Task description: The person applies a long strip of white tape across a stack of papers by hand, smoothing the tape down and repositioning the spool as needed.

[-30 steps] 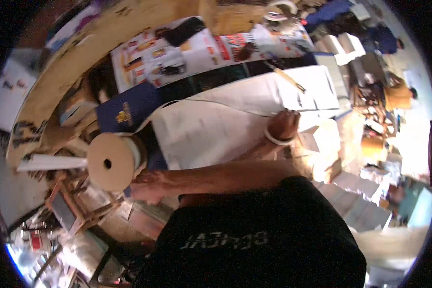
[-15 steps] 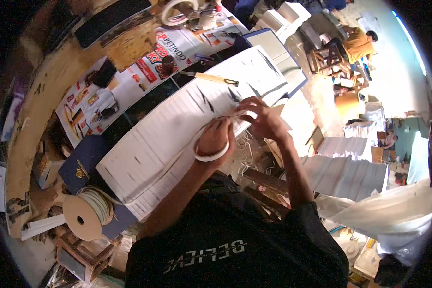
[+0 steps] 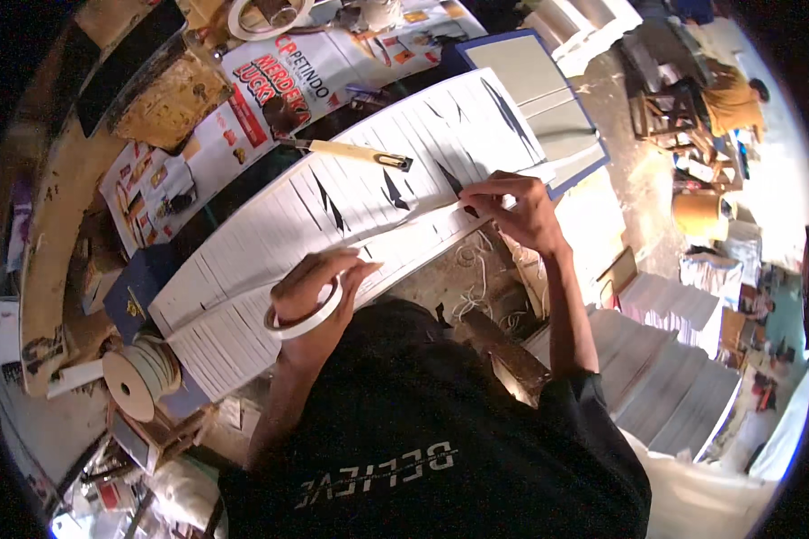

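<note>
A long row of white paper blocks [image 3: 243, 260] lies side by side across the bench, with dark gaps between some. A thin pale strip runs along the row. My right hand [image 3: 526, 211] is over its right part, thumb and fingertips pinched together at the strip. My left hand [image 3: 313, 292] hovers at the near edge with fingers stretched out, seemingly holding nothing. Around that hand hangs a white tape roll [image 3: 304, 322]. A slim tool with a yellowish handle [image 3: 351, 153] rests on the blocks. At the left end stands a spool of pale cord [image 3: 144, 382].
An opened dark blue hard cover [image 3: 593, 162] lies beyond the row's right end, another blue cover [image 3: 130, 301] at its left. A printed banner [image 3: 243, 108] covers the bench behind. Stacked paper [image 3: 665, 377] stands to the right. Another person [image 3: 733, 99] sits far right.
My hands, close together before, are now apart: the left has moved left and nearer, the right slightly to the right. The view has shifted a little.
</note>
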A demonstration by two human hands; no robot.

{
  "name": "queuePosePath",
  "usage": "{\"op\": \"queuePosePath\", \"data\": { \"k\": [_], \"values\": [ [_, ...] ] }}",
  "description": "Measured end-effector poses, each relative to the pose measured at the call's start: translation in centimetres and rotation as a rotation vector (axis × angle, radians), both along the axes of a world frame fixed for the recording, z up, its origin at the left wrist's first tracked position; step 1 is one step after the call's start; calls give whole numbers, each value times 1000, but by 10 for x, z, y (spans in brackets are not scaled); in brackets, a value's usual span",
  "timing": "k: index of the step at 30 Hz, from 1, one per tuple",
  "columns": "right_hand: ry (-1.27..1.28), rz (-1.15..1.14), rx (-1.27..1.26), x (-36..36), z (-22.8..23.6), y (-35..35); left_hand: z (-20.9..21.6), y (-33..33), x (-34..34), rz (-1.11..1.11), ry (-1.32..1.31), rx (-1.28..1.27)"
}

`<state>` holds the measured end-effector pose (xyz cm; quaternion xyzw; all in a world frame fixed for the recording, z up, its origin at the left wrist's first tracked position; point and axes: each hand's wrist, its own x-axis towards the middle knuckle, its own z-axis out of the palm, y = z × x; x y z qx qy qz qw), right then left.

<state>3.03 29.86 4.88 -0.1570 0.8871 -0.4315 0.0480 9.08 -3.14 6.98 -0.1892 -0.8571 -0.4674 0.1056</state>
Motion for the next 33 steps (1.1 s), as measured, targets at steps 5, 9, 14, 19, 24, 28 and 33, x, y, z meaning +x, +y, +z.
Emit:
{"op": "queuePosePath", "data": {
  "k": [5, 9, 14, 19, 24, 28, 33],
  "values": [
    [68, 29, -55, -9, -16, 21, -19, 34, -7, 95, -184, 55],
    [56, -1, -22, -7, -6, 10, -33, 39, -12, 172, -143, 78],
    [95, -24, -67, 1, -17, 20, -29, 56, -18, 196, -147, 113],
    [115, -98, -110, 7, -25, 23, -34, 55, -13, 176, -276, 50],
    [193, -92, -71, 4, -22, 20, -17, 58, -15, 101, -185, -94],
    [113, -141, -134, 7, -21, 20, -24, 46, -26, 5, -264, -215],
    [97, -153, -124, 5, -19, 17, -31, 43, -28, -34, 31, -297]
  ]
}}
